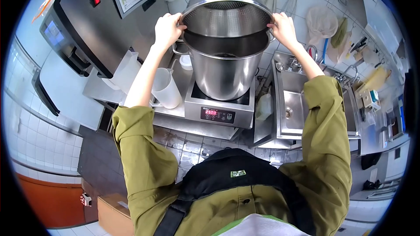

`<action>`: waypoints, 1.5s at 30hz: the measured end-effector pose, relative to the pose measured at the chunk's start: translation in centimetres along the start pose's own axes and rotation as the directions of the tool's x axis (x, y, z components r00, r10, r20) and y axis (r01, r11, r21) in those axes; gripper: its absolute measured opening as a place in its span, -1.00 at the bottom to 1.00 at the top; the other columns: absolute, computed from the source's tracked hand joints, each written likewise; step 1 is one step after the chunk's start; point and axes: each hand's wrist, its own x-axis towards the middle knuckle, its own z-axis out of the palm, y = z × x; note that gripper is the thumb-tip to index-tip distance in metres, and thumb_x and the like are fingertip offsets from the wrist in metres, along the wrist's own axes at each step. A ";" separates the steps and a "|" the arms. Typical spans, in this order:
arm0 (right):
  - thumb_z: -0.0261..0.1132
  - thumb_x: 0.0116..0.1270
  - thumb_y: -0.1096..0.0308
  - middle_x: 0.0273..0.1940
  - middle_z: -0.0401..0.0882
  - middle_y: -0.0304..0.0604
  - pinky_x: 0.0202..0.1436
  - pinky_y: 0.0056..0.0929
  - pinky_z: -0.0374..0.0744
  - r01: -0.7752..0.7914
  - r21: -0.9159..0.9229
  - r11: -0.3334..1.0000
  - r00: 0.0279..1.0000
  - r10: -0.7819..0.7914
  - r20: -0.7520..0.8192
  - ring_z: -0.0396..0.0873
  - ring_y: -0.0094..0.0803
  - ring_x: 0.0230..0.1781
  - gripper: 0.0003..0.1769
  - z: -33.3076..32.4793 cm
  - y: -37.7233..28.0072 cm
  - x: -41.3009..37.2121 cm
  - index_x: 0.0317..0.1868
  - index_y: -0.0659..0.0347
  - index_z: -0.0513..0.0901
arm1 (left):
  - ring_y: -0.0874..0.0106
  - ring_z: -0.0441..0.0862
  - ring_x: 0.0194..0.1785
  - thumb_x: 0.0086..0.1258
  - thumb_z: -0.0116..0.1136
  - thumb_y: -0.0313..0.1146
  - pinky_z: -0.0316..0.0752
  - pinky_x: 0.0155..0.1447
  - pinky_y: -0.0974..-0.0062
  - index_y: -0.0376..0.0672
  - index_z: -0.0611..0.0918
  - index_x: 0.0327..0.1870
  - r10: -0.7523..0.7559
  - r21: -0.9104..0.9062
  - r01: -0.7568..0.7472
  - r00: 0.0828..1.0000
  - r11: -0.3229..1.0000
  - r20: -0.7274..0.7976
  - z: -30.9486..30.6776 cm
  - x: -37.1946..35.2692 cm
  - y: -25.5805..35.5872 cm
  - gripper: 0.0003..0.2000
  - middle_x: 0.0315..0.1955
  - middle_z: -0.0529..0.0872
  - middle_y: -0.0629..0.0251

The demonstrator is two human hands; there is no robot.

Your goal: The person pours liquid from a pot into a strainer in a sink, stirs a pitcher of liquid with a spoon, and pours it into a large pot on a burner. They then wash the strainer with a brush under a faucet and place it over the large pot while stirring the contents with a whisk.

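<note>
I see both hands up over the tall pot (225,78), holding one big metal strainer (228,22). The left hand (167,30) pinches one side of its rim, and the right hand (283,29) pinches the other side. On each hand the thumb is on the near side of the rim and the fingers curl over it. The strainer is above the back part of the pot, tipped so its open side faces me. I can't tell if its low edge touches the pot.

To me the strainer looks hard and stiff, so it should not bend or break. I think it is light for its size, because it is thin and full of little holes. The smooth rim could get slippery if it is wet. The best place to hold it is the rim, one hand on each side, just like this.

The pot is dark inside. I can see a darker patch low down, but I can't tell what it is. Under the pot is a flat cooker (218,115) with red numbers that say 2500. To the left of the pot is a cloudy white jug (168,92), and I can't see what it holds. Closer to the pot is a little white tub (186,63). To the right of the pot is a metal sink (298,102).
</note>
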 end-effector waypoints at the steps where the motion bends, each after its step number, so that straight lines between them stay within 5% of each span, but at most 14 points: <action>1: 0.18 0.00 0.39 -0.38 0.51 -0.17 -0.19 -0.33 0.30 -0.002 0.007 1.000 1.000 0.002 0.010 0.41 -0.26 -0.23 -0.82 0.0 -0.1 -0.2 -0.33 0.20 0.53 | 0.27 0.49 -0.42 -0.14 0.28 -0.36 0.34 -0.31 0.38 -0.14 0.47 -0.56 0.034 0.007 -0.034 0.999 0.999 -0.018 -0.2 0.0 0.0 -0.80 -0.64 0.48 0.23; 10: 0.25 0.01 0.37 -0.46 0.42 0.03 -0.29 -0.31 0.38 -0.043 0.404 0.914 0.958 0.152 -0.242 0.43 -0.11 -0.37 -0.78 -1.4 1.1 1.0 -0.41 0.30 0.41 | 0.26 0.58 -0.40 -0.04 0.22 -0.34 0.43 -0.31 0.38 -0.15 0.53 -0.46 -0.114 -0.091 0.106 0.989 0.990 -0.096 -4.6 4.9 2.2 -0.84 -0.55 0.62 0.24; 12: 0.19 0.10 0.27 -0.46 0.49 -0.13 -0.35 -0.42 0.41 -0.279 0.339 0.898 0.937 0.332 -0.109 0.49 -0.38 -0.42 -0.76 -5.4 1.0 1.6 -0.31 0.27 0.48 | 0.29 0.60 -0.36 0.00 0.21 -0.32 0.44 -0.27 0.42 -0.13 0.57 -0.38 -0.010 -0.093 -0.004 0.988 0.996 -0.152 -6.6 7.9 3.4 -0.83 -0.49 0.64 0.22; 16: 0.20 0.08 0.28 -0.54 0.46 0.03 -0.38 -0.37 0.41 -0.218 0.413 0.884 0.888 0.355 -0.292 0.43 -0.25 -0.51 -0.76 -12.2 4.4 -1.6 -0.44 0.33 0.46 | 0.53 0.61 -0.34 0.07 0.22 -0.21 0.45 -0.23 0.57 -0.08 0.61 -0.16 0.105 -0.110 -0.134 0.966 0.985 -0.236 -7.1 14.6 7.8 -0.70 -0.44 0.67 0.31; 18: 0.19 0.10 0.26 -0.56 0.46 -0.05 -0.37 -0.41 0.41 -0.345 0.276 0.897 0.875 0.414 -0.253 0.44 -0.33 -0.49 -0.74 -15.2 7.6 -5.4 -0.42 0.34 0.48 | 0.62 0.57 -0.26 0.10 0.25 -0.24 0.41 -0.11 0.68 -0.22 0.55 -0.05 0.136 -0.098 -0.141 0.989 0.985 -0.049 -7.0 16.4 13.9 -0.60 -0.38 0.66 0.31; 20: 0.18 0.13 0.25 -0.55 0.48 -0.10 -0.40 -0.46 0.41 -0.326 0.630 0.705 0.832 0.530 -0.163 0.44 -0.39 -0.51 -0.75 -16.9 10.0 -10.3 -0.37 0.31 0.51 | 0.57 0.57 -0.29 0.10 0.21 -0.25 0.42 -0.15 0.62 -0.23 0.57 -0.11 0.256 -0.240 -0.231 0.963 0.943 0.078 -4.2 18.3 18.9 -0.65 -0.42 0.66 0.27; 22: 0.13 0.14 0.31 -0.54 0.49 -0.11 -0.51 -0.49 0.40 -0.729 0.434 0.530 0.625 0.774 0.104 0.44 -0.40 -0.56 -0.79 -20.2 11.4 -15.8 -0.32 0.30 0.51 | 0.44 0.58 -0.35 0.07 0.16 -0.39 0.47 -0.18 0.52 -0.29 0.59 -0.23 0.203 -0.341 -0.098 0.936 0.935 0.287 -3.8 15.1 28.9 -0.75 -0.43 0.65 0.17; 24: 0.17 0.12 0.16 -0.48 0.51 -0.26 -0.41 -0.47 0.41 -0.748 0.290 0.597 0.646 0.754 0.116 0.44 -0.47 -0.49 -0.71 -20.0 15.8 -23.4 -0.32 0.24 0.51 | 0.32 0.61 -0.28 -0.04 0.14 -0.47 0.49 -0.12 0.45 -0.26 0.61 -0.18 0.282 -0.355 -0.137 0.872 0.925 0.399 -0.4 14.5 34.8 -0.68 -0.29 0.65 0.05; 26: 0.15 0.12 0.23 -0.40 0.53 -0.29 -0.28 -0.48 0.38 -0.837 0.472 0.276 0.462 0.819 0.341 0.42 -0.57 -0.36 -0.75 -20.0 16.3 -29.0 -0.32 0.27 0.53 | 0.48 0.58 -0.32 0.07 0.18 -0.30 0.44 -0.19 0.53 -0.26 0.59 -0.21 0.395 -0.336 -0.240 0.743 0.911 0.541 10.7 15.8 36.9 -0.71 -0.45 0.64 0.20; 31: 0.15 0.05 0.35 -0.35 0.54 -0.21 -0.30 -0.48 0.44 -0.966 0.258 0.007 0.179 0.740 0.649 0.47 -0.50 -0.38 -0.65 -13.8 24.2 -46.0 -0.13 0.33 0.49 | 0.26 0.59 -0.21 0.06 0.13 -0.31 0.46 -0.09 0.38 -0.22 0.57 -0.19 0.420 -0.464 -0.061 0.537 0.884 0.731 28.5 7.1 46.3 -0.71 -0.35 0.63 0.09; 32: 0.14 0.03 0.43 -0.35 0.54 -0.17 -0.31 -0.46 0.45 -0.922 0.318 -0.222 0.077 0.699 0.711 0.48 -0.47 -0.37 -0.68 -11.2 26.5 -49.3 -0.15 0.35 0.50 | 0.25 0.59 -0.17 0.11 0.10 -0.29 0.46 -0.06 0.37 -0.21 0.55 -0.13 0.358 -0.440 0.021 0.547 0.898 0.757 31.1 5.1 47.5 -0.70 -0.29 0.63 0.09; 34: 0.14 -0.02 0.46 -0.38 0.53 -0.07 -0.33 -0.44 0.46 -0.917 0.215 -0.337 -0.081 0.684 0.725 0.50 -0.36 -0.38 -0.66 -9.0 28.9 -50.8 -0.18 0.43 0.48 | 0.26 0.56 -0.10 0.15 0.09 -0.27 0.45 -0.03 0.37 -0.20 0.49 -0.03 0.300 -0.471 0.070 0.688 0.879 0.661 32.9 1.6 49.4 -0.64 -0.17 0.59 0.10; 36: 0.15 -0.02 0.47 -0.48 0.48 -0.08 -0.50 -0.45 0.47 -0.906 0.321 -0.275 0.023 0.727 0.687 0.48 -0.38 -0.55 -0.72 -3.7 31.8 -54.3 -0.28 0.48 0.43 | 0.17 0.52 -0.05 0.18 0.04 -0.24 0.40 0.03 0.29 -0.18 0.46 -0.02 0.221 -0.521 0.294 0.663 0.802 0.715 33.0 -1.2 50.3 -0.65 -0.11 0.54 0.06; 45: 0.13 -0.04 0.35 -0.42 0.58 0.13 -0.32 -0.29 0.52 -0.947 -0.066 -0.313 -0.280 0.710 0.646 0.60 -0.12 -0.36 -0.66 19.2 36.1 -59.8 -0.32 0.48 0.55 | 0.28 0.61 -0.25 0.17 0.09 -0.34 0.46 -0.18 0.46 -0.30 0.50 -0.09 -0.108 -0.351 0.670 0.541 0.654 0.834 27.2 -8.3 47.0 -0.69 -0.31 0.62 0.08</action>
